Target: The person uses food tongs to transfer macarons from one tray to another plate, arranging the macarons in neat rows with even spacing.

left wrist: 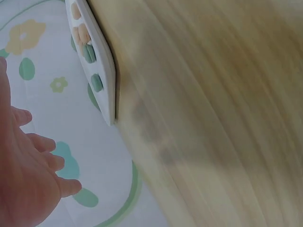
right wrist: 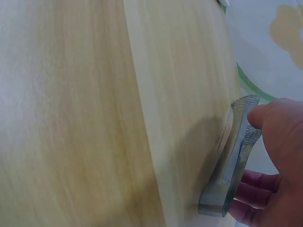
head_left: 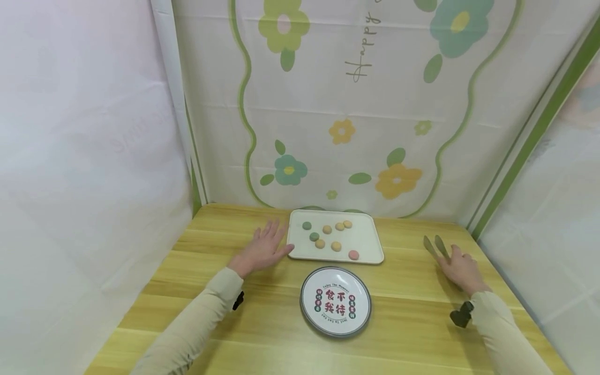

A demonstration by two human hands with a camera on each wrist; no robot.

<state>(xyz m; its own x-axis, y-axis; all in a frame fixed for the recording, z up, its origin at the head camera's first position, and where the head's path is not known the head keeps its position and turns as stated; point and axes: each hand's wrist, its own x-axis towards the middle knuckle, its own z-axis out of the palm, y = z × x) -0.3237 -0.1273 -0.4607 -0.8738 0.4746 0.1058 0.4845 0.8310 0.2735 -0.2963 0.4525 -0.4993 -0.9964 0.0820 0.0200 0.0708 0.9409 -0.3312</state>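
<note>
My left hand, fingers spread, hovers at the left edge of a white rectangular tray. On the tray lie several small round macaron-like cookies: two green, several tan and one pink. In the left wrist view, the left fingers hold nothing. At the table's right side my right hand holds metal tongs, their two arms apart and pointing away from me. The right wrist view has the thumb against the tongs near their perforated ends, other fingers behind.
A round white plate with a dark rim and printed characters stands in front of the tray. The wooden table meets a flower-printed cloth at the back. White cloth walls flank both sides.
</note>
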